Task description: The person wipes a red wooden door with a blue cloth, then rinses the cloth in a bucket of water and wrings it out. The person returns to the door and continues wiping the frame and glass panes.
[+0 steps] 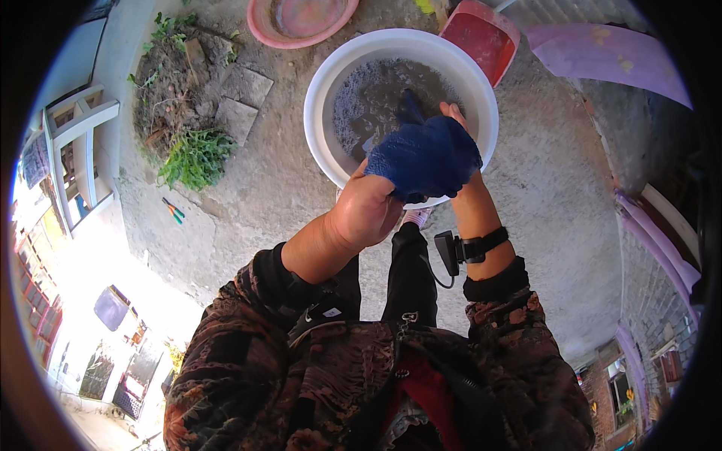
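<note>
A wet dark blue cloth is bunched between my two hands over the near side of a large white basin. My left hand grips the cloth at its left end, the fingers mostly hidden under the fabric. My right hand is at the cloth's right end, with fingertips showing past its far edge and the rest covered. One tail of the cloth hangs toward the brown, sudsy water in the basin.
A pink basin and a red dustpan lie beyond the white basin. Left on the concrete are leafy greens, soil with flat slabs, and green-and-orange-handled pliers. My feet are close behind the white basin.
</note>
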Available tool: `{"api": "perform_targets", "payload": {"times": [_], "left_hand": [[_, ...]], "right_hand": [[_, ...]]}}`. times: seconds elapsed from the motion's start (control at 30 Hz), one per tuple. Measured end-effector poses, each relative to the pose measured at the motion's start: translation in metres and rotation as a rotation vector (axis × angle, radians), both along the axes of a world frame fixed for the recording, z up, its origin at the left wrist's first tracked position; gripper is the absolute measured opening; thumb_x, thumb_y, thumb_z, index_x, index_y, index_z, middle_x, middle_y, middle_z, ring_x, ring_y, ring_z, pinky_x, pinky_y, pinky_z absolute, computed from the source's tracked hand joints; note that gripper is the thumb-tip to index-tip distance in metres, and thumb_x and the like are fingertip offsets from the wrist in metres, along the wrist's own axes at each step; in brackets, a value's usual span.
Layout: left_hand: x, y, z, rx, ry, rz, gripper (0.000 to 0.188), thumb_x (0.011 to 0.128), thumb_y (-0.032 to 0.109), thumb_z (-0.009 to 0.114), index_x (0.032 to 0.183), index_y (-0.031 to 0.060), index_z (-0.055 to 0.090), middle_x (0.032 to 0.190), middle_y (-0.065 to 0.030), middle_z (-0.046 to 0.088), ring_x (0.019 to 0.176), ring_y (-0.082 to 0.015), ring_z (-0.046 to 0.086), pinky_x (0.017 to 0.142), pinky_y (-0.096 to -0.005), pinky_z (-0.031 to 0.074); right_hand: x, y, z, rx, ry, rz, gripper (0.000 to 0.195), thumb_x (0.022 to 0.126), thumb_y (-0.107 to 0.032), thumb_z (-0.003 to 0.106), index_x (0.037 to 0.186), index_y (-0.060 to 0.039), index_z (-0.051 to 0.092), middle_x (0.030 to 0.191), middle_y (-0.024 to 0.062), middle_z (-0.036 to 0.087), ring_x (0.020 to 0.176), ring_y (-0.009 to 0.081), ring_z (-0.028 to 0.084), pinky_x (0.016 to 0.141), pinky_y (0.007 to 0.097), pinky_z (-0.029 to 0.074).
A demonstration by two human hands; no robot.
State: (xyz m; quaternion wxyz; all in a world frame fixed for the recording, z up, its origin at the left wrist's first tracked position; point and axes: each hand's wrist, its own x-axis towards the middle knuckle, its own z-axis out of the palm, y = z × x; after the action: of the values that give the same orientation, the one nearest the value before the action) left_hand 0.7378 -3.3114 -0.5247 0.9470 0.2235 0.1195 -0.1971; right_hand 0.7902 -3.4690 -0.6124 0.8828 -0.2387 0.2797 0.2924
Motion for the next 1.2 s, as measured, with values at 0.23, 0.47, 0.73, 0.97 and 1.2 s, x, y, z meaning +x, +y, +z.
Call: {"api": "perform_targets", "payload": {"times": [0.23,0.47,0.73,0.97,1.2], "left_hand": [[0.017,-0.018,-0.03,0.617,0.194,0.21,0.044,0.092,0.018,0.057,0.132,0.0014,0.051,0.121,-0.0116,0.062,0.112,-0.023,0.06,0.101,-0.0347,0.045],[0.003,0.006,-0.081,1.109,0.059,0.296,0.048,0.088,0.008,0.055,0.134,0.0002,0.048,0.109,-0.0106,0.064,0.098,-0.0193,0.062,0.088,-0.0289,0.05],[0.003,0.013,-0.138,1.652,-0.155,0.151,0.084,0.081,0.002,0.062,0.154,0.0067,0.02,0.147,-0.027,0.034,0.135,-0.0413,0.038,0.109,-0.0449,0.037],[0.017,-0.019,-0.151,2.04,-0.388,-0.842,0.085,0.08,0.014,0.072,0.152,0.0295,0.031,0.159,-0.0183,0.021,0.139,-0.0559,0.024,0.104,-0.056,0.042],[0.024,-0.022,-0.143,1.766,-0.264,-0.313,0.049,0.08,0.008,0.068,0.127,0.0155,0.056,0.131,-0.0173,0.053,0.117,-0.0428,0.051,0.097,-0.051,0.046]], "right_hand": [[-0.014,0.017,-0.004,0.019,0.047,-0.034,0.036,0.094,-0.023,0.062,0.124,-0.0033,0.058,0.117,0.0136,0.065,0.107,0.0238,0.065,0.097,0.0368,0.051],[-0.027,0.001,-0.021,-0.595,-0.059,-0.18,0.029,0.09,-0.008,0.063,0.119,-0.0045,0.064,0.12,0.0089,0.063,0.108,0.0213,0.061,0.097,0.0364,0.049],[-0.032,0.003,-0.029,-0.82,0.112,-0.007,0.064,0.094,-0.031,0.063,0.149,-0.0094,0.039,0.149,0.0097,0.042,0.134,0.0235,0.04,0.103,0.0535,0.031],[-0.022,0.005,-0.054,-0.675,0.194,-0.029,0.073,0.092,-0.035,0.063,0.154,-0.013,0.031,0.153,0.0075,0.036,0.137,0.0254,0.035,0.106,0.0598,0.023],[-0.019,0.003,-0.054,-0.636,0.285,-0.054,0.057,0.092,-0.036,0.061,0.143,-0.0179,0.047,0.135,0.0007,0.053,0.127,0.0201,0.046,0.103,0.0563,0.028]]}}
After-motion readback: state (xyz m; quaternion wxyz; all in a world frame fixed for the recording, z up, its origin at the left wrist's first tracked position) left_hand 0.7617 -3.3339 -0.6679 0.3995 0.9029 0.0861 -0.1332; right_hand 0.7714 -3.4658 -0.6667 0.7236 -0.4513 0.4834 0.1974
